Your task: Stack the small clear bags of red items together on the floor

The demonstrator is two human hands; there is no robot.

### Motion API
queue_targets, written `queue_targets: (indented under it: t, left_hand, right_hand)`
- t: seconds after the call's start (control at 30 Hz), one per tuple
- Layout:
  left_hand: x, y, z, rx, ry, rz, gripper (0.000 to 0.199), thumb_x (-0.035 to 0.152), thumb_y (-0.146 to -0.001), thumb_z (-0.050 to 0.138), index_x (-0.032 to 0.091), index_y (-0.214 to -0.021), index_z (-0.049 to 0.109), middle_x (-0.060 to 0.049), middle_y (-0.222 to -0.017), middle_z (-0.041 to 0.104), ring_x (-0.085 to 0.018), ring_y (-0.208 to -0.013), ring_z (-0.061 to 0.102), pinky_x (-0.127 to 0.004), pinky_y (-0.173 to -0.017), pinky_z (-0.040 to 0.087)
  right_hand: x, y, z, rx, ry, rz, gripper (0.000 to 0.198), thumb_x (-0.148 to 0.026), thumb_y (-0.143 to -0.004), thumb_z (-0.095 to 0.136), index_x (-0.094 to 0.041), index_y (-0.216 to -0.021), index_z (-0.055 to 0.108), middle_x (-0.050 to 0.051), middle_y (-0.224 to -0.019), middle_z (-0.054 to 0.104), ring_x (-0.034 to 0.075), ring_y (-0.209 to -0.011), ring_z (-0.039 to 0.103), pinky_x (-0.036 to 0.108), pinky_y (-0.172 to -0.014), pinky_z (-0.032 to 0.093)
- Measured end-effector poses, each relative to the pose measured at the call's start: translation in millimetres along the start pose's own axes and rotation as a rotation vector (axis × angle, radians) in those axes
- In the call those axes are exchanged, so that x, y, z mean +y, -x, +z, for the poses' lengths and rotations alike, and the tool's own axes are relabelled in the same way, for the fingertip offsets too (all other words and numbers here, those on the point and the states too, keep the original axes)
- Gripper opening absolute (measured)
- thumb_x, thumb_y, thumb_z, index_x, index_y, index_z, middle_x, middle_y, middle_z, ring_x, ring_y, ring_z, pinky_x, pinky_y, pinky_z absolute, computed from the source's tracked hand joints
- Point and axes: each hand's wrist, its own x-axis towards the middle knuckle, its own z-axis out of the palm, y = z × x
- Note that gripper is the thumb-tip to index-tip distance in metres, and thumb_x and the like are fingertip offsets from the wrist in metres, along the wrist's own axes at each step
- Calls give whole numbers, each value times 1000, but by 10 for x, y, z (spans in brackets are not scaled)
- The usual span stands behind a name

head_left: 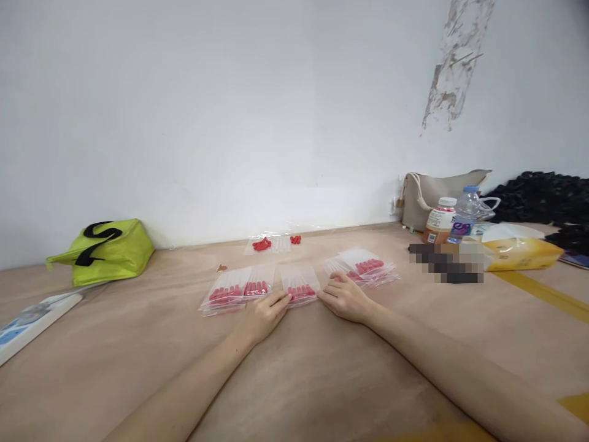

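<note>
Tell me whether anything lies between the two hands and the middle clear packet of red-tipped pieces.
Nothing visible does. The left hand and right hand both rest at the near edge of the middle packet, fingertips touching it from either side on the table.

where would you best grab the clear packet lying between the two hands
Probably by its near short edge, coming from the person's side: the clear packet lies flat on the table, with left hand and right hand fingertips already at that edge.

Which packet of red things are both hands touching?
The middle packet, between the left hand and right hand; the other packets lie off to the sides.
</note>
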Motion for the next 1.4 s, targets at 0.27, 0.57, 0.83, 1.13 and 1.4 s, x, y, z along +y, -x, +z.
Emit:
queue_targets:
  t: [0.27,0.57,0.83,1.13,1.4]
  left_hand:
    - [0,-34,-96,-8,-105,146,20,13,-85,42,17,-90,62,-5,-90,66,-14,-77,62,-27,-69,51]
    - [27,-96,-108,14,-70,154,17,11,-83,44,16,-83,61,-5,-83,66,-14,-73,60,-27,-68,48]
    - [23,-90,-74,46,-31,85,12,16,-83,48,17,-81,60,-3,-77,64,-13,-67,58,-25,-63,47]
    - [6,-79,-57,23,10,75,17,20,-85,45,17,-80,61,-4,-73,64,-12,-66,59,-24,-63,48]
    - [-2,-90,-78,10,24,94,15,16,-84,46,16,-82,61,-4,-77,64,-13,-67,58,-26,-62,47]
  right_hand:
    - [35,31,-47,-17,55,-19,26,-8,-84,36,-17,-70,57,-2,-59,53,9,-59,40,30,-76,29]
    - [29,26,-29,-2,87,-53,29,-8,-83,36,-17,-62,54,-2,-56,50,9,-57,36,32,-79,26]
    - [-39,-54,-52,25,50,35,18,-16,-82,43,-18,-69,56,-1,-63,55,10,-68,41,33,-79,24]
    - [-339,-419,108,79,35,-71,20,-14,-83,43,-17,-68,56,-1,-63,54,10,-66,41,32,-75,26]
    - [-311,-404,79,114,88,-140,23,-10,-83,39,-16,-66,54,0,-62,53,11,-65,41,33,-75,27]
